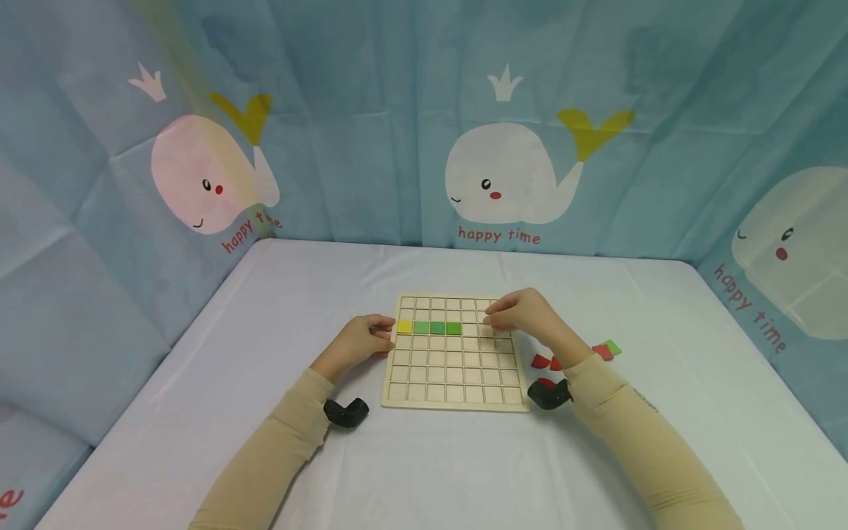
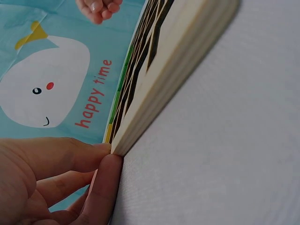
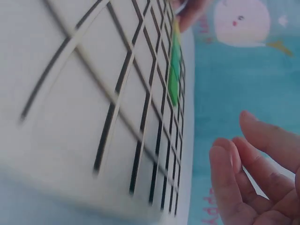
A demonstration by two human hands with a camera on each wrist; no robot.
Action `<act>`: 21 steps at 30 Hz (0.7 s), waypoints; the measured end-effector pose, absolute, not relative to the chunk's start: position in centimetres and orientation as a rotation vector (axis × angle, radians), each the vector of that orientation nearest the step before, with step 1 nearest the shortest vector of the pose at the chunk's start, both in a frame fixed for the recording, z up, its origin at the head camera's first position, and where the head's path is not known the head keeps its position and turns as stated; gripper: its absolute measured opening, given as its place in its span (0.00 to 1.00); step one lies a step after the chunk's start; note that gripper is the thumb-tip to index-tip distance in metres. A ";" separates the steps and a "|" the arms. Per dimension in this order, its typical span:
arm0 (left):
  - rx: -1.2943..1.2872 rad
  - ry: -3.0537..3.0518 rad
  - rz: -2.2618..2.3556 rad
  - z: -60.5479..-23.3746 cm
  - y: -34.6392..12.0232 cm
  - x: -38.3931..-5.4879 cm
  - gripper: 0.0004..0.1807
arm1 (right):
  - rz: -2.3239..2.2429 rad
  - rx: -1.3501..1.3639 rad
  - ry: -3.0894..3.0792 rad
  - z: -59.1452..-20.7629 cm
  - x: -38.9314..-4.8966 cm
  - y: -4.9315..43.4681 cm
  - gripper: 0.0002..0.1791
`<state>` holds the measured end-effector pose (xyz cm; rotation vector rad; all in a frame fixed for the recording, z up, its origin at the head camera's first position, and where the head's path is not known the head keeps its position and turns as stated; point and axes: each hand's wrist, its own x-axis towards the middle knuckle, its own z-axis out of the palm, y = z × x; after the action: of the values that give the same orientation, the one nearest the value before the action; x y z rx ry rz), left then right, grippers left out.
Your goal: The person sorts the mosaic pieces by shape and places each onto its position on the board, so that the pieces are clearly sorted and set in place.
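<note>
A pale wooden grid board [image 1: 456, 375] lies flat on the white table. One of its upper rows holds a yellow square tile [image 1: 405, 327] at the left end, followed by three green tiles [image 1: 438, 328] side by side. My left hand [image 1: 361, 337] grips the board's left edge; in the left wrist view the thumb and a finger [image 2: 107, 187] pinch its corner. Over the board's upper right part hovers my right hand [image 1: 530, 318]. In the right wrist view its thumb and fingers [image 3: 225, 168] are apart, with nothing visible between them.
Several red pieces [image 1: 540, 361] lie right of the board, partly hidden by the right forearm, with a light green piece [image 1: 613, 346] among them. Black wrist devices [image 1: 346, 414] sit on both sleeves. A blue whale-print curtain [image 1: 371, 169] encloses the table.
</note>
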<state>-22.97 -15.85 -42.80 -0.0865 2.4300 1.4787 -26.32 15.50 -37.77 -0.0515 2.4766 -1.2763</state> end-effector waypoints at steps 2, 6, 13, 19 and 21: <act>-0.085 2.430 1.478 -42.9 -15.9 -23.0 0.28 | -1.268 -0.020 2.485 -37.8 -26.1 16.6 0.19; -0.085 2.436 1.474 -43.0 -15.9 -23.1 0.28 | -1.231 0.018 2.513 -37.7 -25.8 18.5 0.19; -0.073 2.440 1.473 -42.9 -16.0 -23.1 0.29 | -1.202 0.120 2.519 -37.6 -25.4 21.0 0.22; -0.086 2.446 1.466 -42.9 -15.8 -23.1 0.29 | -1.160 0.162 2.536 -38.0 -24.7 23.4 0.27; -0.085 2.450 1.463 -43.0 -15.8 -23.1 0.29 | -1.138 0.178 2.546 -38.2 -24.5 24.2 0.28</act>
<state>-23.12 -15.81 -42.97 -0.0851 2.4495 1.4635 -24.52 24.20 -38.19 0.1784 2.5465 -1.1377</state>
